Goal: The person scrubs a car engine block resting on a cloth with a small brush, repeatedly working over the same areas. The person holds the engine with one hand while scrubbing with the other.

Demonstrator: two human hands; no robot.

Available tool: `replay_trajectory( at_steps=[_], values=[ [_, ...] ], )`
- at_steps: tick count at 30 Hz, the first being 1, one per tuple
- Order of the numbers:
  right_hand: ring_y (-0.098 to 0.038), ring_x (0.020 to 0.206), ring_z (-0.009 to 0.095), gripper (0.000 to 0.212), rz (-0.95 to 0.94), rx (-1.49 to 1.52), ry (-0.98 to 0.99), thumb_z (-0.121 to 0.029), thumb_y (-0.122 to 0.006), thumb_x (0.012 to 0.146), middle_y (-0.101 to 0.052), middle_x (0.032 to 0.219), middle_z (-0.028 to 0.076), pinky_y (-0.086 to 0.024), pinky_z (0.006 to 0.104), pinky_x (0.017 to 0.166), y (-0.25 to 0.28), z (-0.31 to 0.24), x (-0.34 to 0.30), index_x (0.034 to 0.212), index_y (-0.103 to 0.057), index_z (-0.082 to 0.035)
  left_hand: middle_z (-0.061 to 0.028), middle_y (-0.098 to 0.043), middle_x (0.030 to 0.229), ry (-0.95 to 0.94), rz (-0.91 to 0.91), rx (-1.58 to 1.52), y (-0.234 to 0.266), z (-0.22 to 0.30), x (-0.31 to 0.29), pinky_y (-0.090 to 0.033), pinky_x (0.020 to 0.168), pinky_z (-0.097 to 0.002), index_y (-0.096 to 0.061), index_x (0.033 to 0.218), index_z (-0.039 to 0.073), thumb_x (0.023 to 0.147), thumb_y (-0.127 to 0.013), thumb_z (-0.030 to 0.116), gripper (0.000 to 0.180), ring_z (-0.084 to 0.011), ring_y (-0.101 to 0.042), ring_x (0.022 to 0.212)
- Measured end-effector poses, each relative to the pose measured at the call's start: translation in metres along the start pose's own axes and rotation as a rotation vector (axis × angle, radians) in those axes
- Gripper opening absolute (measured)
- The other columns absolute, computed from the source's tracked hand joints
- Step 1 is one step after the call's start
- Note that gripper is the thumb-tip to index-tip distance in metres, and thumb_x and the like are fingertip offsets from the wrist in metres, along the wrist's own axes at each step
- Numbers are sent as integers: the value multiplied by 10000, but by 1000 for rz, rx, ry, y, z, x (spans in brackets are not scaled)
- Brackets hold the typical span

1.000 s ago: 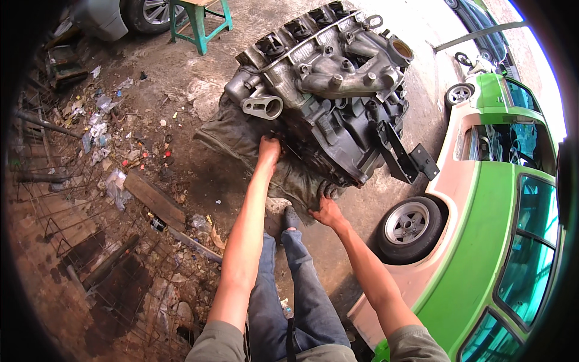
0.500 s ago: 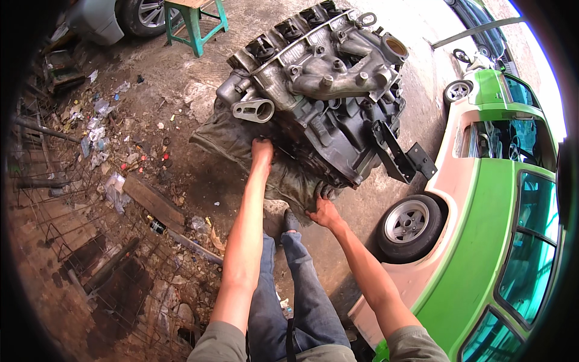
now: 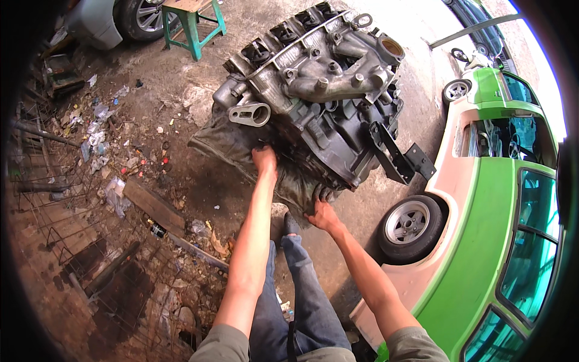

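A large grey metal engine block [image 3: 329, 136] lies tilted on a dirty, dark olive cloth [image 3: 226, 140] on the ground in front of me. My left hand [image 3: 264, 160] is closed on the cloth's folds, close beneath the engine's near left side; its fingertips are partly hidden. Lower and to the right, my right hand [image 3: 324, 211] grips the cloth's near edge beside the engine's bottom corner. Some of its fingers look dark with grime. A black metal bracket [image 3: 401, 158] sticks out from the engine's right side.
A green and pinkish van [image 3: 458, 259] stands close on my right, its wheel [image 3: 407, 228] near the engine. Litter, a wooden plank [image 3: 154, 206] and wire mesh [image 3: 66, 235] cover the left ground. A green-legged stool [image 3: 193, 30] and a silver car [image 3: 93, 23] stand beyond.
My left hand has shifted slightly nearer and to the right along the cloth. My right hand keeps its grip at the cloth's edge. The engine shows little change.
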State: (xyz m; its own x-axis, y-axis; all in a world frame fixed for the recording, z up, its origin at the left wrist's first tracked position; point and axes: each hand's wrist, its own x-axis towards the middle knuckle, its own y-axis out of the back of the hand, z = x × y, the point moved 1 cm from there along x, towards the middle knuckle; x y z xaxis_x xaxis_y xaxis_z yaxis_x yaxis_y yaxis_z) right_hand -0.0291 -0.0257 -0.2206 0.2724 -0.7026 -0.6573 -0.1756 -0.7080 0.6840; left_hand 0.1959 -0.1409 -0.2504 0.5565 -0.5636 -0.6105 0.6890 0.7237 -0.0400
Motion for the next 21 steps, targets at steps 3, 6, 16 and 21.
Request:
replay_trajectory(
  at_steps=[3, 6, 16, 21],
  values=[
    [-337, 1362, 569, 1148, -62, 27, -8, -403, -749, 774, -293, 1416, 507, -319, 493, 1171, 1, -1, 3, 1498, -66, 168, -45, -584, 719, 10, 76, 7, -4, -13, 2, -409, 465, -326, -607, 959, 18, 913, -457, 80, 169, -142, -508, 508],
    [-280, 1378, 596, 1157, -133, 170, -3, -403, -751, 774, -287, 1415, 513, -257, 513, 1197, 3, 3, 3, 1494, -55, 179, -48, -584, 719, -31, 135, -20, -9, -17, -7, -412, 474, -319, -596, 964, 19, 962, -503, 149, 160, -138, -500, 504],
    [-341, 1362, 568, 1143, -105, 3, 51, -400, -753, 764, -254, 1438, 509, -218, 537, 1204, -7, 8, 8, 1492, -88, 179, -139, -634, 732, -542, -168, 107, 15, 3, -122, -468, 607, -381, -578, 932, -22, 1000, -501, 67, 136, -250, -625, 655],
    [-370, 1347, 559, 1118, -16, -121, 174, -393, -751, 755, -272, 1429, 508, -259, 522, 1192, -7, 11, 8, 1482, -129, 185, -200, -646, 918, -891, -423, 369, 47, -25, -143, -518, 735, -429, -611, 1021, -19, 868, -508, -53, 188, -382, -661, 870]
  ],
)
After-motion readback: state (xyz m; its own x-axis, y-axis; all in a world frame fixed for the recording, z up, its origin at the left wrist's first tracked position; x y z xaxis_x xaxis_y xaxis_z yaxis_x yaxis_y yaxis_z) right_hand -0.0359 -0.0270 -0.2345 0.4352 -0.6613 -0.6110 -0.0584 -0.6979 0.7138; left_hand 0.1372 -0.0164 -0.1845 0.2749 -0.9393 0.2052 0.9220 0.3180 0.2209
